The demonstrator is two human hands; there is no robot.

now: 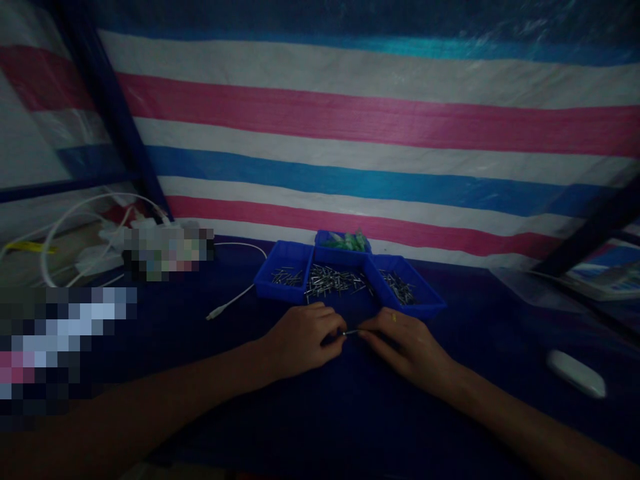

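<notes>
My left hand (305,337) and my right hand (405,343) rest on a dark blue table cover (320,413), fingertips meeting. Between them they pinch a small thin metal pin (351,331). Just beyond the fingers lies a loose heap of metal pins (333,280) on the cover. A blue tray (283,277) to the left and another blue tray (407,290) to the right each hold several pins. A third blue tray (343,245) behind them holds small green parts.
A white cable with a plug (230,305) lies left of the trays. White cords and an adapter (107,243) sit at the far left. A white oblong object (575,373) lies at the right. A striped tarp (350,133) hangs behind.
</notes>
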